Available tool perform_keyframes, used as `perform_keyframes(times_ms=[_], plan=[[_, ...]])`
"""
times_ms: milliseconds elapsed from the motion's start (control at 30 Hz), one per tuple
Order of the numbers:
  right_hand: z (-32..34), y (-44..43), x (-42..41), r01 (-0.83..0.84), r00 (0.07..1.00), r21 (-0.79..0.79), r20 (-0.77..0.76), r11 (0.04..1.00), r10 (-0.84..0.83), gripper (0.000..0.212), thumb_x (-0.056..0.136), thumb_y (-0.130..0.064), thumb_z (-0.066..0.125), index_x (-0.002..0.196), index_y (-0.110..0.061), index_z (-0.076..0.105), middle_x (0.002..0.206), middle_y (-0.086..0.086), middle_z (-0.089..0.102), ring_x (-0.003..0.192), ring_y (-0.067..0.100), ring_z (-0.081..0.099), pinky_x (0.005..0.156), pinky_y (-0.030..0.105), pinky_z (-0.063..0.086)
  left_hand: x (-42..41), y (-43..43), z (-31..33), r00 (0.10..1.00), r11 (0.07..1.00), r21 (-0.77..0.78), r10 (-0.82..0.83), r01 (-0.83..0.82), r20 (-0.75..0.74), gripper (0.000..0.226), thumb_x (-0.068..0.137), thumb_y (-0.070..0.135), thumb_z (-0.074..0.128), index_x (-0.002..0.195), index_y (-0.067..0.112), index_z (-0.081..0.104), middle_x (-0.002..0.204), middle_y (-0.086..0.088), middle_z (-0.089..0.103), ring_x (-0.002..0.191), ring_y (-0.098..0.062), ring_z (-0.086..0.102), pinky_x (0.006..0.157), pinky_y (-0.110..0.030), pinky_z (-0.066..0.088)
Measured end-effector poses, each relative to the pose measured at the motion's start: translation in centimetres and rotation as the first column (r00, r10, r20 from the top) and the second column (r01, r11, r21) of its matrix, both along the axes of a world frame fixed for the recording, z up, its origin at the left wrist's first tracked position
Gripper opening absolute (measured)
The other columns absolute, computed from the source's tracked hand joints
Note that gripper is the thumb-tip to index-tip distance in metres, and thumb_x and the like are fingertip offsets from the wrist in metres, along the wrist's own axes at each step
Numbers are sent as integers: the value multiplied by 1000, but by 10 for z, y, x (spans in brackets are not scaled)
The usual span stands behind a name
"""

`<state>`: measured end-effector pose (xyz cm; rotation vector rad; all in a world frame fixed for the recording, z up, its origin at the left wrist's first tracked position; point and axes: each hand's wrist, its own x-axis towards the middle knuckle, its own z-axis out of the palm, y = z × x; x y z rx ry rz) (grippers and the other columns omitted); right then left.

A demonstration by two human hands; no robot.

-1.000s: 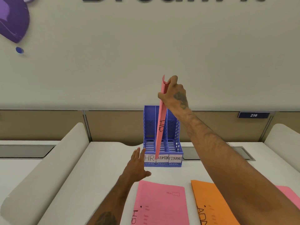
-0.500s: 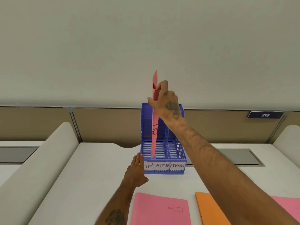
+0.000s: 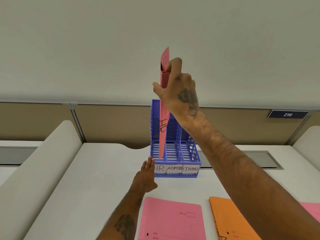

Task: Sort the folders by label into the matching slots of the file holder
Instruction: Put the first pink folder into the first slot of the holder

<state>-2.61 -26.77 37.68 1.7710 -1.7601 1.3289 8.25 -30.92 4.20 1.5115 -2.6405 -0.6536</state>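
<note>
Logging off the head view: the right hand [image 3: 180, 94] is raised above the file holder [image 3: 194, 153] and pinches the upper part of a pink folder [image 3: 163, 122], thumb on its left face, curled fingers on its right. The folder hangs edge-on to me, near upright, its top leaning slightly right; a handwritten "HR" shows on the narrow face I can see. Its lower corner sits inside the leftmost slot of the holder, the one behind the HR label [image 3: 159, 168]; I cannot tell whether it touches the slot floor. The holder is blue-violet plastic with three slots and stands toward the back of the white desk [image 3: 86, 187]. To the right of the HR label on its front come the ADMIN label [image 3: 174, 168] and the FINANCE label [image 3: 190, 168]. The slatted floors of the middle and right slots are in plain view. The left hand [image 3: 144, 179] is stretched forward low over the desk, fingers straight and together, thumb spread to the right, holding nothing. Its fingertips are just beside the holder's front left corner; contact not resolvable. Nearer me, flat on the desk, lie a second pink folder [image 3: 169, 220], an orange folder [image 3: 228, 220] to its right with the right forearm crossing above it, and the edge of a third pink folder [image 3: 311, 210] at far right. A dark number plate [image 3: 287, 114] reading 216 sits on the partition behind, right side.
</note>
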Motion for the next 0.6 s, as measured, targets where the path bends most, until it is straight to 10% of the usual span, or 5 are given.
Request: perform_keyframes(times_ms=[600], plan=[[27, 21, -1, 30, 1000, -25, 5, 999, -30, 54, 81, -38, 72, 115, -8, 41, 91, 0, 63, 66, 21, 55, 62, 24, 40, 0, 1, 7, 1000, 998, 57, 5, -4, -15, 112, 86, 26, 74, 156, 17, -14, 164, 0, -13, 152, -26, 0, 114, -44, 38]])
